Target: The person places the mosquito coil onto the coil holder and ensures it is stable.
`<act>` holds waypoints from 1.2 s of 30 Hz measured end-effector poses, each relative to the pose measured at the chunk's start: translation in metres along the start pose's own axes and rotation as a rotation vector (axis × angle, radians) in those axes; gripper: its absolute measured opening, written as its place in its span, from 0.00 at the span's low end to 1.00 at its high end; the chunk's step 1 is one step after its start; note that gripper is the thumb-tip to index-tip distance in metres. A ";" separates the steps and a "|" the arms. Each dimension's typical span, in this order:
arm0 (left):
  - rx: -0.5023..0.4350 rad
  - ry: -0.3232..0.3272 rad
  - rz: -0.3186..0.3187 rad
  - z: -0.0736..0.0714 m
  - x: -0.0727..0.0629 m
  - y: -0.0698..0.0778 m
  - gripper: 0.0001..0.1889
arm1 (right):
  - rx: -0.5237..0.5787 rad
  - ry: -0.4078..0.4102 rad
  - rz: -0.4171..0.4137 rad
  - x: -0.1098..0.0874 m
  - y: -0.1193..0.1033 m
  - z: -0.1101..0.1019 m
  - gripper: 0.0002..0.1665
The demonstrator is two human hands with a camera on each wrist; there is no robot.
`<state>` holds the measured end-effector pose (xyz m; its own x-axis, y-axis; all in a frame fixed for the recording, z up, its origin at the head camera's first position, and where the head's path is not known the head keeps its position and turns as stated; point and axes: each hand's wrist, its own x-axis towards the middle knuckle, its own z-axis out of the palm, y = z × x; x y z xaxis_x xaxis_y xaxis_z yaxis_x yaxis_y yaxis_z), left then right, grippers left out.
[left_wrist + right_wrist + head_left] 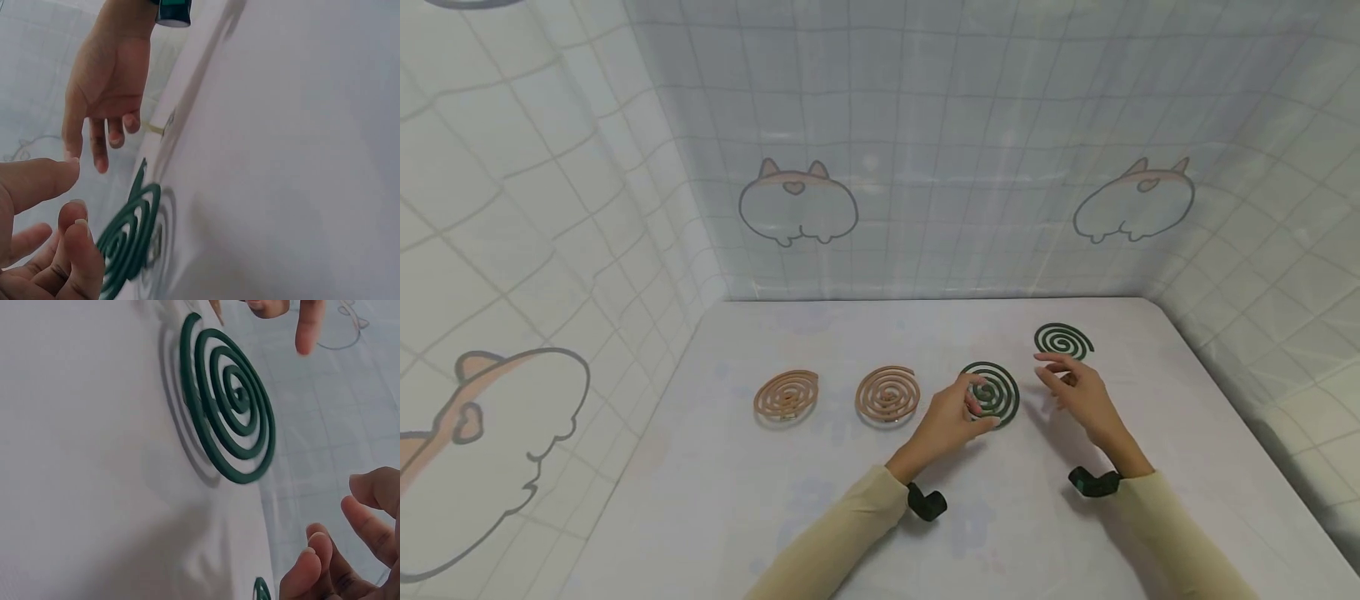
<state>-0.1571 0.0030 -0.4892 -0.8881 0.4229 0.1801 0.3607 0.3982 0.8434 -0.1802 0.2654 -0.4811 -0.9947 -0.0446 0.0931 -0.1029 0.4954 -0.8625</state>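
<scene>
Over the nearer green mosquito coil (1004,392), my left hand (946,423) hovers with thumb and fingers apart, overlapping its left side. That coil sits raised above the white table, casting a spiral shadow in the right wrist view. My right hand (1078,402) is held above the table to its right, fingers loosely bent and nothing between them. Just beyond its fingertips lies the farther green mosquito coil (1062,340). In the left wrist view, the fingers of my left hand (47,237) hide part of the nearer green coil (134,231).
To the left stand two brown mosquito coils, one beside my left hand (887,393) and another farther left (786,395), both slightly raised. A white tabletop (700,483) lies beneath, enclosed by a grid-patterned curtain (955,150) at the back and sides.
</scene>
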 end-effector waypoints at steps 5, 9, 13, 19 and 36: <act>-0.021 -0.019 0.037 0.008 0.005 0.008 0.29 | 0.001 0.021 -0.013 0.000 -0.001 -0.009 0.29; -0.035 -0.048 0.056 0.016 0.008 0.016 0.28 | 0.002 0.041 -0.014 -0.002 0.000 -0.016 0.29; -0.040 -0.077 0.077 0.025 0.011 0.022 0.26 | 0.017 0.051 -0.018 -0.003 0.002 -0.022 0.29; -0.019 -0.110 0.080 0.039 0.015 0.029 0.25 | 0.026 0.056 -0.034 -0.002 0.007 -0.030 0.28; 0.039 -0.133 0.035 0.080 0.031 0.043 0.20 | 0.020 0.116 -0.011 0.000 0.017 -0.044 0.30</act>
<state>-0.1464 0.0986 -0.4876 -0.8301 0.5403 0.1377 0.4035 0.4118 0.8171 -0.1819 0.3117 -0.4737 -0.9860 0.0516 0.1587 -0.1152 0.4778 -0.8709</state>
